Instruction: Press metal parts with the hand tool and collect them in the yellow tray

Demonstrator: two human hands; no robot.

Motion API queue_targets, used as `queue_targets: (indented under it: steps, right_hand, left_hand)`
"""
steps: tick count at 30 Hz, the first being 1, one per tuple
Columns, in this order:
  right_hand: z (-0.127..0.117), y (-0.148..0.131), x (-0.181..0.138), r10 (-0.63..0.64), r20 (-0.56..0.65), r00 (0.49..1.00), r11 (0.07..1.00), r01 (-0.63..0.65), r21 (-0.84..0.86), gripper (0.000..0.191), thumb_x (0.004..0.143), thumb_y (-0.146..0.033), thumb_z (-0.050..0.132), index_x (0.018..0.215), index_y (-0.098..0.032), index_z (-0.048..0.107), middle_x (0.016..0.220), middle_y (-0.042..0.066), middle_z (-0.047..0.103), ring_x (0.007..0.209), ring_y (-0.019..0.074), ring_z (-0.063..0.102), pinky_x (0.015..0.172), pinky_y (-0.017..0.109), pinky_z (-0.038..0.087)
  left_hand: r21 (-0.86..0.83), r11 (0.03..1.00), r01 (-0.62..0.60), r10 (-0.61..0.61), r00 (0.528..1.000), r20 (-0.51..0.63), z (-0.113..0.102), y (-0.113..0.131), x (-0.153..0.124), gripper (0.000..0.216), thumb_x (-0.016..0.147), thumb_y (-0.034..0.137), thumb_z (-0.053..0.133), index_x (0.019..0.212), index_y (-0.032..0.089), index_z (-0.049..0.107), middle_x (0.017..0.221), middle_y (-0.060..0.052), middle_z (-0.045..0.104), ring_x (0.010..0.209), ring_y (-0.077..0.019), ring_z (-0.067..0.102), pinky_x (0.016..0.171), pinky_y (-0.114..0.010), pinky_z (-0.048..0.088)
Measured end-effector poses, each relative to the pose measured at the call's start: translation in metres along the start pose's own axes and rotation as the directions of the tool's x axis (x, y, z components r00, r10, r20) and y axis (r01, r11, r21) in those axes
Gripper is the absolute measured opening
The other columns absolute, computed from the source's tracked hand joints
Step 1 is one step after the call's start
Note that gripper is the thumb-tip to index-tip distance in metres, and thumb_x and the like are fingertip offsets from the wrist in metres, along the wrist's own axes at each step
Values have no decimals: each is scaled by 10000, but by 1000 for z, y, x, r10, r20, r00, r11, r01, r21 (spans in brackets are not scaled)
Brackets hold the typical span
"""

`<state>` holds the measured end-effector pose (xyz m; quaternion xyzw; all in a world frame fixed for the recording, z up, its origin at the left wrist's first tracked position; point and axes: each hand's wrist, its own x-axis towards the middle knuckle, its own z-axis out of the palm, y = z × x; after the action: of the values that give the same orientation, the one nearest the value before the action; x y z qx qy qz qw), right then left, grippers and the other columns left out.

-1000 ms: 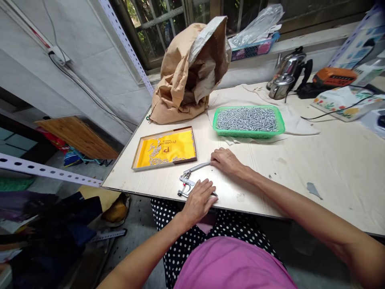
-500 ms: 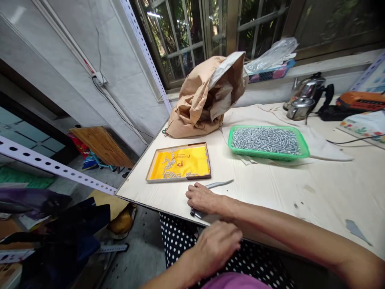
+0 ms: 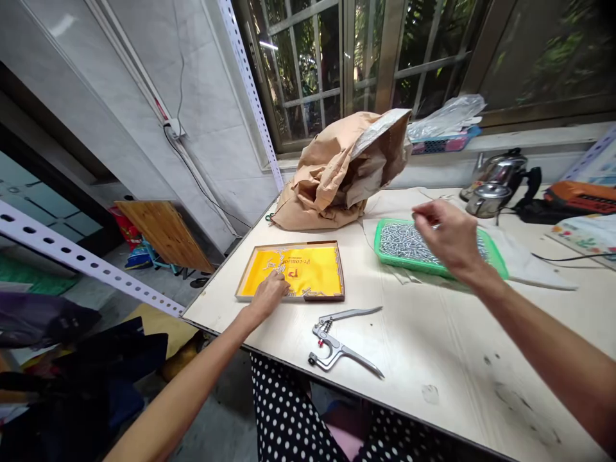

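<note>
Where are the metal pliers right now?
In the head view, the pliers lie on the table near its front edge, slightly right of centre, below the yellow-lined tray.

The pliers are smooth metal, the tray plastic.

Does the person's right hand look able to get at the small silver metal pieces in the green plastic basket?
Probably yes: the right hand appears raised over the open-topped basket, and nothing else is seen covering the silver pieces.
</note>
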<state>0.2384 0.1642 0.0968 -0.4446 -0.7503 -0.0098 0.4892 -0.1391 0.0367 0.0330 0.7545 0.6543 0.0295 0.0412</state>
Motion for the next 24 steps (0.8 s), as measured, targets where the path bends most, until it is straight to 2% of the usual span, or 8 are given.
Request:
queue_targets:
  steps: [3,6,10,13,15,18,21,24]
  right_hand:
    - [-11,36,-5,-2,159,987,977,36,-209,283,905,-319,484,1087,-167,639,954,158,640,773,266,584,689,417,459]
    - [-8,26,-50,12,324,946,974,62,-218,351,934,-361,435,1187,-192,610,1010,154,622,784,276,599,673,424,482]
    - [4,-40,-131,-86,666,741,987,-28,159,280,962,-325,417,1056,-203,651,963,90,645,811,208,628,755,359,505]
    - [13,-85,-168,-123,812,570,976,-80,204,241,959,-330,459,1023,-190,645,981,77,625,798,182,617,710,308,481]
    - [18,-100,-176,-118,853,508,982,-66,176,188,942,-323,509,962,-179,629,970,63,612,791,174,605,687,291,452]
    - [23,-105,-176,-85,881,465,992,-46,119,133,927,-283,544,927,-164,602,985,60,608,800,165,591,674,276,410]
    - [27,-102,-175,-97,887,452,994,1,108,124,941,-236,502,911,-154,590,964,65,614,775,155,577,643,270,375]
    - [31,-98,-181,-167,854,493,985,116,125,153,958,-181,433,931,-146,579,955,68,613,747,148,558,598,275,336]
  left_hand:
    - [-31,998,-56,58,996,72,4,-2,12,230,822,128,515,651,165,664,776,-88,619,897,-211,523,798,-297,450]
    - [-36,998,-60,63,995,83,8,-1,19,222,795,101,520,626,158,653,765,-97,628,887,-215,537,779,-293,452]
    - [-25,999,-48,51,994,96,9,-1,26,221,793,97,519,616,142,643,783,-123,638,886,-228,552,783,-299,456]
    - [-15,999,-38,39,997,60,3,6,25,216,816,110,489,686,133,661,830,-132,648,908,-231,563,828,-317,451]
    - [-86,996,-5,4,1000,-16,-3,17,16,188,818,144,497,750,136,672,839,-108,662,853,-211,584,804,-308,460]
    - [-327,944,53,-69,997,-39,-5,40,-13,166,800,236,540,805,156,685,773,-47,679,717,-166,600,692,-262,467]
    - [-546,817,184,-138,983,124,2,63,-46,258,784,328,553,894,151,704,745,-32,685,643,-151,600,612,-247,464]
    - [-684,632,364,-211,930,300,12,79,-67,335,719,406,613,888,128,692,749,-35,678,565,-130,576,555,-245,456]
